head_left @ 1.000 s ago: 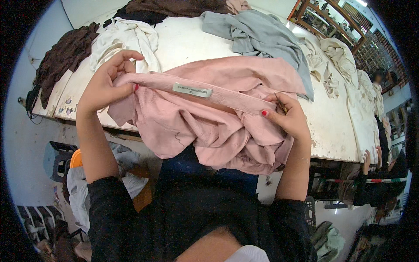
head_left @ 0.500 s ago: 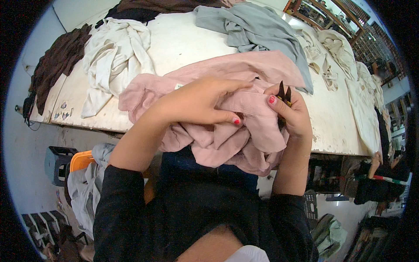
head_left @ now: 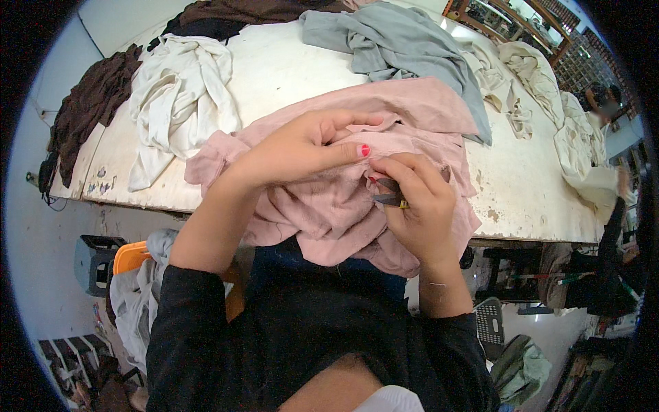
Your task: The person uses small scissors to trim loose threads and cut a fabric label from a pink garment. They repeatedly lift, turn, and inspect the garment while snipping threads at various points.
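Observation:
A crumpled pink garment (head_left: pixel 322 223) lies over the near edge of the table and hangs toward my lap. My left hand (head_left: pixel 312 144) is closed on its upper part, the thumb pressing on the cloth and the fingers partly behind a fold. Close by, my right hand (head_left: pixel 424 206) grips small thread snips (head_left: pixel 390 196) with dark blades and a bit of yellow. Its thumb and index finger are at a fold of the pink cloth, beside the left thumb. The palm and fingers hide the snips' handle.
On the white table (head_left: pixel 274 72) lie a white garment (head_left: pixel 182 86), a brown one (head_left: pixel 96 103), a grey one (head_left: pixel 391 41) and cream ones (head_left: pixel 528 65). An orange chair or basket (head_left: pixel 129 255) with grey cloth stands below left. Another person (head_left: pixel 611 240) is at the right.
My right hand has moved left and inward, close to the left thumb, and its snips now point left instead of up. The pink cloth has shifted and spread somewhat.

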